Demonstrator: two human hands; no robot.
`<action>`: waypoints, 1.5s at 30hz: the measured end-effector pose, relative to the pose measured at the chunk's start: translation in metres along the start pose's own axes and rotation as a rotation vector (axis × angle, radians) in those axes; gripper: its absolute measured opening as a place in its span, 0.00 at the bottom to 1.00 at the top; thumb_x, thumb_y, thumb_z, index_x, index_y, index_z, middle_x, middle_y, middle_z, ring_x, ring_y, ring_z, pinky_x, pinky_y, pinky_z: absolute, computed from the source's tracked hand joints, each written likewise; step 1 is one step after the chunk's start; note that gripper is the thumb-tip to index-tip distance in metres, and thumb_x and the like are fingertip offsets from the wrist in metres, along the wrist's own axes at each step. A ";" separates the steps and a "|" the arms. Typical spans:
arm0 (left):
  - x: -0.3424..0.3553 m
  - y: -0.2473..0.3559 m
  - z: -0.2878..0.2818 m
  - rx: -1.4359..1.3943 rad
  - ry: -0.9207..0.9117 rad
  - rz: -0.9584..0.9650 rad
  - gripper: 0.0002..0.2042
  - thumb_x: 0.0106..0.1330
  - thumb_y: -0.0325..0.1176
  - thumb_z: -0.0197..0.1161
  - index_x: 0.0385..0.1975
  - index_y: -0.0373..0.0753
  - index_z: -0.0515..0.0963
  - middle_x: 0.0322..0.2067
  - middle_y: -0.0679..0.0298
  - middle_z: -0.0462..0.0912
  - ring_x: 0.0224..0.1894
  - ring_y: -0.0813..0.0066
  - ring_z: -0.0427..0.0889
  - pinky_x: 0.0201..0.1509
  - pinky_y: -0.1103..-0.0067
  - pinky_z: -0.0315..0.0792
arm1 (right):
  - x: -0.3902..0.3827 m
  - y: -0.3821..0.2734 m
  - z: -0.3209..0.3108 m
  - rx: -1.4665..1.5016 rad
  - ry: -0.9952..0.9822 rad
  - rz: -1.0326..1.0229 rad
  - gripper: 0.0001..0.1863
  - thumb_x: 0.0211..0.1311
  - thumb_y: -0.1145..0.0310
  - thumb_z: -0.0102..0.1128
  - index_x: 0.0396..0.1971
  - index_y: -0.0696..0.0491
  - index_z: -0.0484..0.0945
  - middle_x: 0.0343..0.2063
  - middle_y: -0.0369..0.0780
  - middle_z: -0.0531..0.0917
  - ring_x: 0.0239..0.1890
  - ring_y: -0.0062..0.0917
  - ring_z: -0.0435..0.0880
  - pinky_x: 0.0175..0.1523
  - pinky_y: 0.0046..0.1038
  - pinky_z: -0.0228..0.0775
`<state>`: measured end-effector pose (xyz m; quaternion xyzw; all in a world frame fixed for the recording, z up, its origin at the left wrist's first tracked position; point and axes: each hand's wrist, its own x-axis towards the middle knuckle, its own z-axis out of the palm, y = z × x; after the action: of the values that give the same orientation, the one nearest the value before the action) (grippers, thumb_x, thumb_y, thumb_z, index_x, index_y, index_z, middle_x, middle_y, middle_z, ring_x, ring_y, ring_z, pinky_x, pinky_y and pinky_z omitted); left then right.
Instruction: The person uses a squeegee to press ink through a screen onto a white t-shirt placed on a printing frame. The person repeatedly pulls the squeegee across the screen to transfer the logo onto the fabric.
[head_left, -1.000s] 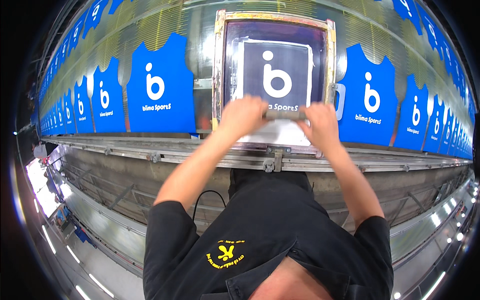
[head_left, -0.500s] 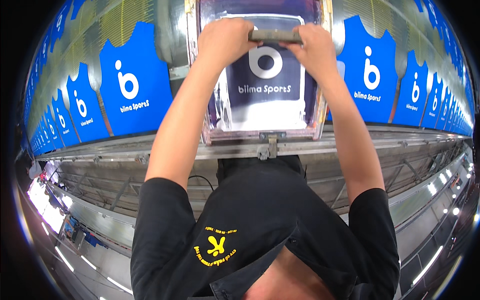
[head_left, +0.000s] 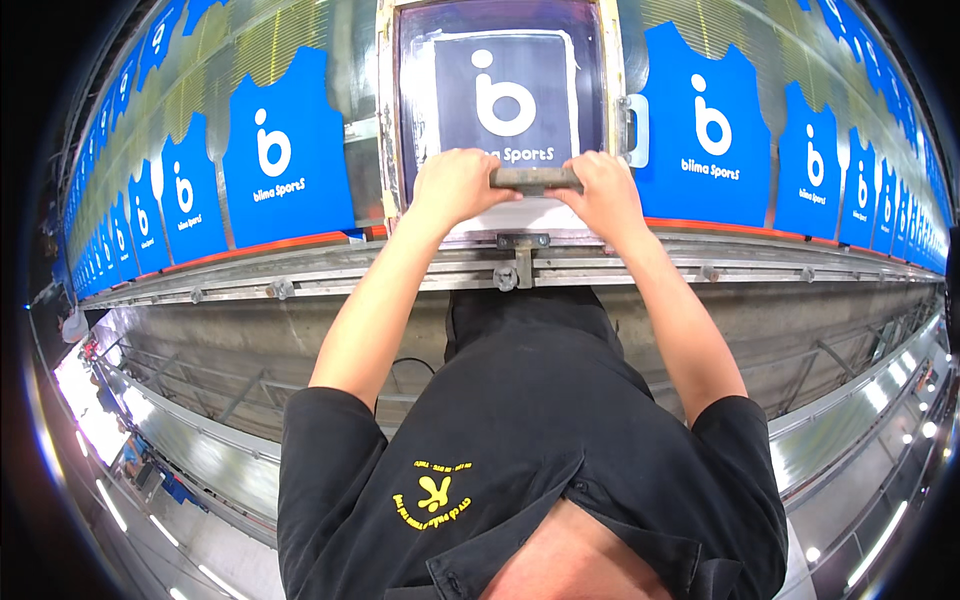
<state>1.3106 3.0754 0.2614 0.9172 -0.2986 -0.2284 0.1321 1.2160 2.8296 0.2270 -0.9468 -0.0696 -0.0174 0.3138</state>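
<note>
Both my hands grip a squeegee (head_left: pixel 537 179), a grey-brown bar held level across the near part of a printing screen (head_left: pixel 590 120). My left hand (head_left: pixel 455 190) is closed round its left end, and my right hand (head_left: pixel 602 195) round its right end, thumbs toward the middle. On the dark mesh a white logo design (head_left: pixel 505 103) shows beyond the bar, its lower lettering partly covered by the squeegee and my left hand. White ink lies on the mesh at the near end, just below the bar. The screen's frame stands on a long table between two blue shirt panels.
Blue shirt panels with white prints lie in a row on both sides, the closest being a left panel (head_left: pixel 285 150) and a right panel (head_left: pixel 705 140). A metal rail (head_left: pixel 400 268) with clamps runs along the table's near edge, in front of my body. A pale handle (head_left: pixel 638 130) sticks out at the screen's right side.
My hands have drawn the squeegee toward me, from the far part of the screen to its near end. The logo's top, covered before, now shows.
</note>
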 end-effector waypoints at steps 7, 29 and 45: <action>0.019 -0.008 0.004 -0.058 -0.297 -0.066 0.32 0.48 0.67 0.82 0.39 0.43 0.93 0.29 0.55 0.91 0.38 0.52 0.92 0.46 0.59 0.84 | 0.019 0.008 -0.006 0.170 -0.433 0.328 0.29 0.53 0.48 0.86 0.33 0.61 0.83 0.35 0.50 0.88 0.42 0.49 0.88 0.48 0.46 0.78; 0.175 -0.112 -0.107 -0.018 0.169 0.183 0.17 0.63 0.47 0.77 0.49 0.50 0.90 0.41 0.62 0.92 0.47 0.52 0.90 0.49 0.57 0.83 | 0.068 0.078 -0.025 0.717 0.398 0.967 0.19 0.78 0.56 0.70 0.56 0.55 0.86 0.28 0.27 0.79 0.22 0.08 0.67 0.24 0.19 0.56; -0.135 -0.034 0.057 -0.165 0.474 0.283 0.33 0.45 0.25 0.78 0.59 0.46 0.85 0.58 0.69 0.88 0.54 0.63 0.84 0.59 0.65 0.78 | 0.083 0.049 -0.036 0.609 0.617 0.666 0.19 0.77 0.61 0.70 0.57 0.60 0.86 0.43 0.37 0.89 0.42 0.17 0.82 0.48 0.24 0.75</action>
<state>1.2014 3.1782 0.2454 0.8803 -0.3651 -0.0104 0.3028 1.3051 2.7795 0.2329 -0.7348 0.3276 -0.1731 0.5682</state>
